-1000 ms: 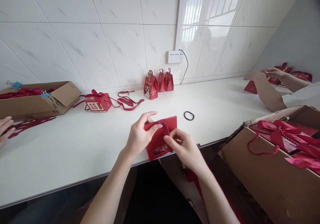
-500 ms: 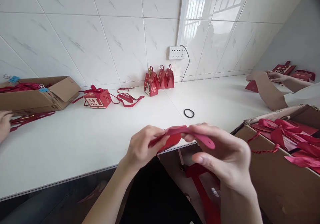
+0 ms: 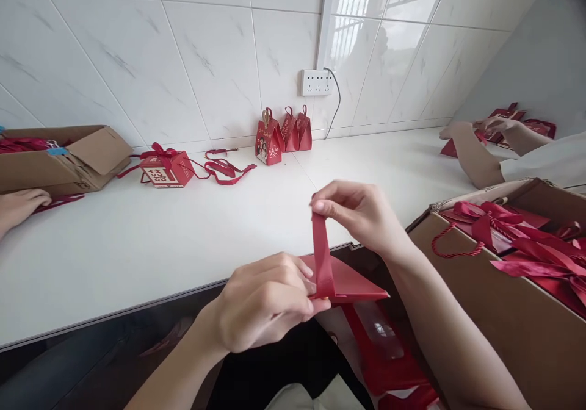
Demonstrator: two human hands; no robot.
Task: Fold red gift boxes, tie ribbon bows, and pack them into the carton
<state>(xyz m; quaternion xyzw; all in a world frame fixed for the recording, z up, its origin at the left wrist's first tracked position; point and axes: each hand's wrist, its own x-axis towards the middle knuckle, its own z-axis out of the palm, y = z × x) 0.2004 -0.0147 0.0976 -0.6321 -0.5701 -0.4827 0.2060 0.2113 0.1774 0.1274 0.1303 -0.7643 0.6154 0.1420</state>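
Just off the table's front edge, my left hand (image 3: 270, 300) is closed on a red paper gift box (image 3: 354, 279), gripping it near the base of its strap. A flat red strap (image 3: 323, 254) stands nearly upright from the box. Its upper end is pinched between the thumb and fingers of my right hand (image 3: 352, 212). Most of the box's left side is hidden behind my left hand.
Three finished-looking red boxes (image 3: 269, 141) stand by the wall. A red box with a bow (image 3: 167, 167) and loose ribbons (image 3: 226, 171) lie left of them. Cardboard cartons (image 3: 103, 147) (image 3: 458, 300) flank both sides. Other people's hands (image 3: 25, 207) (image 3: 462, 135) work at both ends.
My right hand has raised the strap's end, so the strap now stands up from the box. The box has tilted, showing a red triangular panel. The black ring on the table is no longer visible.
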